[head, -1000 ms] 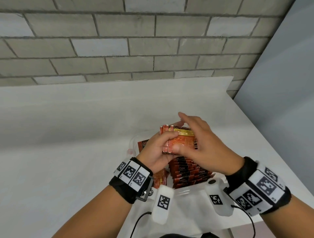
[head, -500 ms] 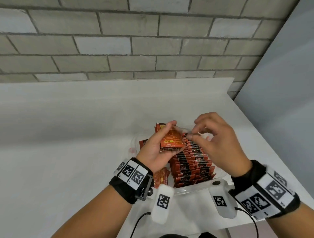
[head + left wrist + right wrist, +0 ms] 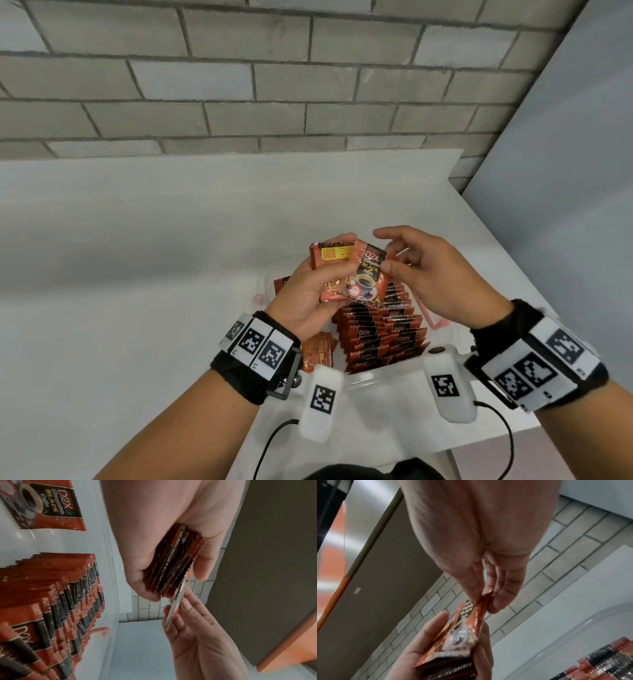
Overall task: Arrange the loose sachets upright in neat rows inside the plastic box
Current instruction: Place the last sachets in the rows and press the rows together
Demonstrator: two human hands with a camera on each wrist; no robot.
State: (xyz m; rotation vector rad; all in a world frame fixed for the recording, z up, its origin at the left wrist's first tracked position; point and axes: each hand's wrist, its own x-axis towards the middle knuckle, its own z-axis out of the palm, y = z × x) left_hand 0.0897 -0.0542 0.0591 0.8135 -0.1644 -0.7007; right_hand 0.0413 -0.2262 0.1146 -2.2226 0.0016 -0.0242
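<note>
Above the clear plastic box (image 3: 387, 372), my left hand (image 3: 310, 291) grips a stack of red coffee sachets (image 3: 330, 257) (image 3: 173, 562) (image 3: 450, 660). My right hand (image 3: 428, 274) pinches the top corner of a single sachet (image 3: 364, 277) (image 3: 471, 618) at the front of that stack, its printed face towards me. Inside the box, rows of upright sachets (image 3: 380, 335) (image 3: 51, 601) (image 3: 604, 661) fill the right part. A few loose sachets (image 3: 317, 353) sit at the box's left, partly hidden by my left wrist. One loose sachet (image 3: 44, 504) lies flat on the box floor.
The box sits near the front right of a white table (image 3: 137, 257), whose right edge (image 3: 513, 260) runs close by. A grey brick wall (image 3: 274, 78) stands behind the table. Cables (image 3: 270, 442) hang from my wrists at the table's front.
My right hand took hold of one sachet from the stack in my left hand and has drawn it up and to the right, its face turned to me. The stack stayed above the box.
</note>
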